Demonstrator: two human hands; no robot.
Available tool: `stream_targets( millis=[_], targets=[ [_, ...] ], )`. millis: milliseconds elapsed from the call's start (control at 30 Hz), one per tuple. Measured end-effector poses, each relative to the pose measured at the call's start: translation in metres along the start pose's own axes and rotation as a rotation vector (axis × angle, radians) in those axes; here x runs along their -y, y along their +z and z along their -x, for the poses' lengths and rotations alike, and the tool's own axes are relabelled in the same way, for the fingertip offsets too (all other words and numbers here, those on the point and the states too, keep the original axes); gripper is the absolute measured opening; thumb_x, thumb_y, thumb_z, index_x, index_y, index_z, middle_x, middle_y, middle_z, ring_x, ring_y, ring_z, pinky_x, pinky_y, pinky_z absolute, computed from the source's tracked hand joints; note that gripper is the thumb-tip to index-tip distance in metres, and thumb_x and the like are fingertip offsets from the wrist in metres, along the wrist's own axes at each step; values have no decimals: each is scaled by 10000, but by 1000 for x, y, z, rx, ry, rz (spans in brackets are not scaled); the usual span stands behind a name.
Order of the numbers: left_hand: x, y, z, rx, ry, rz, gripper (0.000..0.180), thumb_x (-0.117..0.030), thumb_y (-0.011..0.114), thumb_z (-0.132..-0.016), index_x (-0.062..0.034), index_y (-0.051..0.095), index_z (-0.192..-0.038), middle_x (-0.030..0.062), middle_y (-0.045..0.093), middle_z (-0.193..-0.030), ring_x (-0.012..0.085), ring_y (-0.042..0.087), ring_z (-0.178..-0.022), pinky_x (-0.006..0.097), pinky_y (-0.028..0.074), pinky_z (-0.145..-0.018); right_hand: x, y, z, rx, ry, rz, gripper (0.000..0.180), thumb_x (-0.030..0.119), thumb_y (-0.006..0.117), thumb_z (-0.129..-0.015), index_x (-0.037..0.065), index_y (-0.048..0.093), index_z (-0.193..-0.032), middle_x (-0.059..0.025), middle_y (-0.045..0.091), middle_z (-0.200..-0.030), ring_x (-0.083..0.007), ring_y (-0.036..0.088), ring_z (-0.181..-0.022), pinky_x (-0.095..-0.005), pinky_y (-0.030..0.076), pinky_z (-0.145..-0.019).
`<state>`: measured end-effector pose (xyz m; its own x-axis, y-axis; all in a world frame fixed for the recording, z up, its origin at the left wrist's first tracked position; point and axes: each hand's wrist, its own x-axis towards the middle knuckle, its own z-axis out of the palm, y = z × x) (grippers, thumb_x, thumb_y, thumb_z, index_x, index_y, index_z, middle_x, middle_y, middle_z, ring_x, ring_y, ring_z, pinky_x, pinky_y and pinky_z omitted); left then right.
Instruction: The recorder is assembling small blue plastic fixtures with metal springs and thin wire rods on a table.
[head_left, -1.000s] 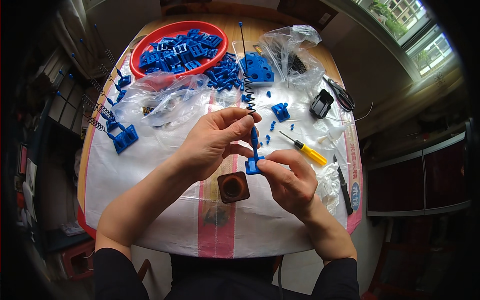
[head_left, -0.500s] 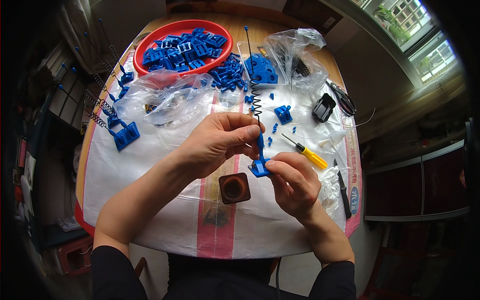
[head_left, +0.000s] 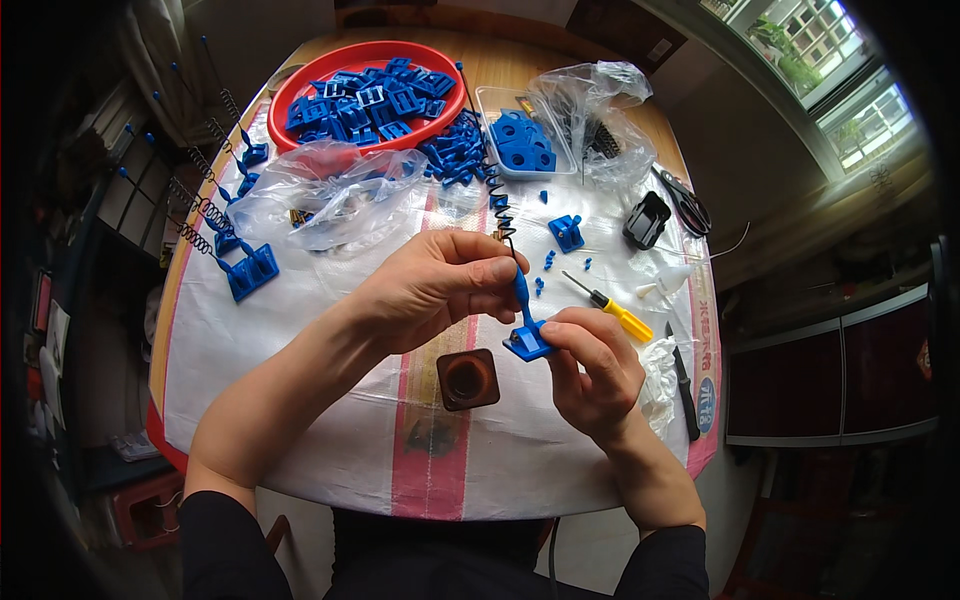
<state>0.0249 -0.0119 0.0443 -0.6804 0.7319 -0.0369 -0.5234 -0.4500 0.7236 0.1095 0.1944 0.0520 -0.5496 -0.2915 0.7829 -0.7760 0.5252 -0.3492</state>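
Between my hands is a blue plastic base (head_left: pixel 527 342) with a slim blue stem (head_left: pixel 522 291) standing up from it. A black coiled wire (head_left: pixel 498 200) with a small blue tip rises from the stem and leans left. My left hand (head_left: pixel 440 290) pinches the top of the stem, where the wire enters. My right hand (head_left: pixel 598 372) grips the base's right side between thumb and fingers. Just below sits a brown square pot (head_left: pixel 468 379) with a dark round opening. Right of my hands lies a yellow-handled screwdriver (head_left: pixel 622 318), near small blue bits (head_left: pixel 540 287) and another blue base (head_left: pixel 566 233).
A red basin (head_left: pixel 455 110) of blue bases, a pile of blue stems (head_left: pixel 455 155) and a clear tub (head_left: pixel 570 165) stand at the back. Finished-looking spring pieces (head_left: pixel 252 273) line the left edge. Plastic bags (head_left: pixel 330 200), scissors (head_left: pixel 688 200), a black box (head_left: pixel 647 218) and a knife (head_left: pixel 685 390) lie around.
The wire's upper end has swung left as the held piece tilted. The base has moved slightly right and down with my right hand. Both hands keep their grip.
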Motion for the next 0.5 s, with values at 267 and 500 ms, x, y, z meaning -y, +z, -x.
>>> stream_targets(
  millis=[267,500],
  targets=[
    [-1,0,0,16,4,-19,229,-163,666,-939,31,653,-1060,109,686,-935,202,682,-834,333,553,-786,-1,-2,-1,-6,-5,21,354,-88,757,-736,3,632,-1055,-139,642,-877,-270,647,-725,-336,532,-600],
    [0,0,1,27,23,-66,236,-178,670,-939,24,657,-1059,101,682,-926,196,677,-831,335,548,-782,-2,-1,1,3,-2,22,357,-82,756,-741,14,626,-1059,-138,644,-888,-271,652,-731,-339,532,-598]
  ],
)
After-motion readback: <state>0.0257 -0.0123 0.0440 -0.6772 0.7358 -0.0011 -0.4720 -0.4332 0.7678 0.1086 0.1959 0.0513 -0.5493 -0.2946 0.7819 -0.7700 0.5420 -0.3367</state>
